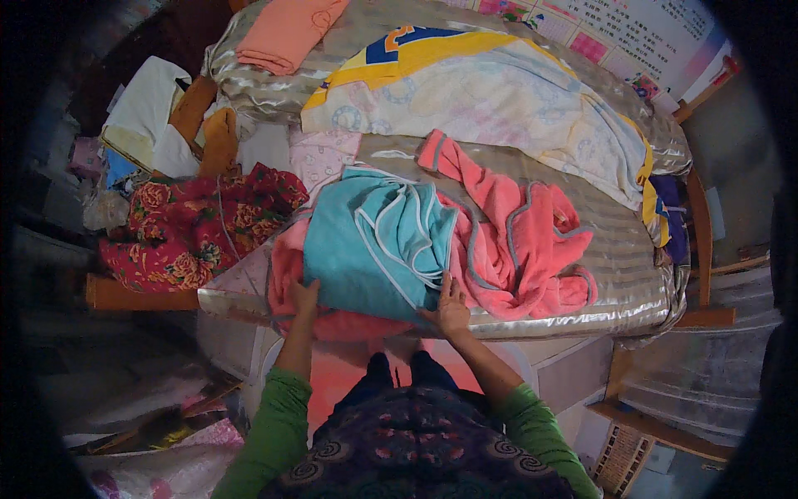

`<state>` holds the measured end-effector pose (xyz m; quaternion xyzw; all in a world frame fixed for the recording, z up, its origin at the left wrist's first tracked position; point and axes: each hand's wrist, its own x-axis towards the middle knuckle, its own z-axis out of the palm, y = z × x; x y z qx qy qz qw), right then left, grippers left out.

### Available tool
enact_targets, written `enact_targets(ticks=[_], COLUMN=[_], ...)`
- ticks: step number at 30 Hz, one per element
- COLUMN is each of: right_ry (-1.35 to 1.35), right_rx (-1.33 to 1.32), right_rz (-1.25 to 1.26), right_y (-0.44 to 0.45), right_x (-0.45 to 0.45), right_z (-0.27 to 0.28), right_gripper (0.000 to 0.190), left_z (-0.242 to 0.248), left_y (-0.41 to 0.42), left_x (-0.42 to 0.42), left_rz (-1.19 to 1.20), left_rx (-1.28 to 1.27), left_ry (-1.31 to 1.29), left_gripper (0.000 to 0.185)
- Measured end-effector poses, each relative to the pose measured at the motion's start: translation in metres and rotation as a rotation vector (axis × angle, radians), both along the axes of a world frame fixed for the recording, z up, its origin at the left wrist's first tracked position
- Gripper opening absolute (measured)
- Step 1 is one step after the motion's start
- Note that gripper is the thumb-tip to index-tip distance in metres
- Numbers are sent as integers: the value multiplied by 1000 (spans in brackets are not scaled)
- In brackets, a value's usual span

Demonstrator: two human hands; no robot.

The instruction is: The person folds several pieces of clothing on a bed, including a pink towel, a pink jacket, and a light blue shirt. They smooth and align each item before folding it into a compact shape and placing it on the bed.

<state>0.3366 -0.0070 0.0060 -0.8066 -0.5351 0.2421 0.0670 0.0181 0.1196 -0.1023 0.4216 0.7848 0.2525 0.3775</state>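
A teal cloth with white piping [355, 249] lies partly folded before me, its loose layers rumpled on the right. My left hand [305, 294] is at its lower left edge, with the fingers partly hidden by the cloth. At the lower right corner is my right hand [450, 307], its fingers spread and the thumb by the cloth's edge; whether it pinches the fabric is unclear. Beneath and to the right of the teal cloth lies a coral fleece garment with grey trim [517, 249], crumpled, one sleeve stretched toward the back.
The striped satin bedding [573, 321] covers the bed. Behind lie a patterned cloth with a yellow border [461, 100] and a folded orange cloth [280, 37]. A red floral fabric [187, 231] is heaped at left. Wooden bed frame parts [143, 294] stick out at both sides.
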Motion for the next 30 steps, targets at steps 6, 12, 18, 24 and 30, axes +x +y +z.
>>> enact_targets(ticks=[6, 12, 18, 24, 30], right_ry=[146, 913, 1117, 482, 262], right_rx=[44, 309, 447, 671, 395], right_rz=[-127, -243, -569, -97, 179], right_y=[11, 37, 25, 20, 22], right_x=[11, 54, 119, 45, -6], right_z=[-29, 8, 80, 100, 95], right_gripper=[91, 40, 40, 52, 69], left_z=[14, 142, 217, 188, 159], left_y=[-7, 9, -43, -82, -115], left_x=[5, 25, 52, 136, 182], left_rz=[220, -157, -221, -864, -1164], left_rx=[-133, -114, 230, 539, 449], left_ry=[-447, -971, -1082, -584, -500], left_gripper=[59, 40, 39, 24, 23])
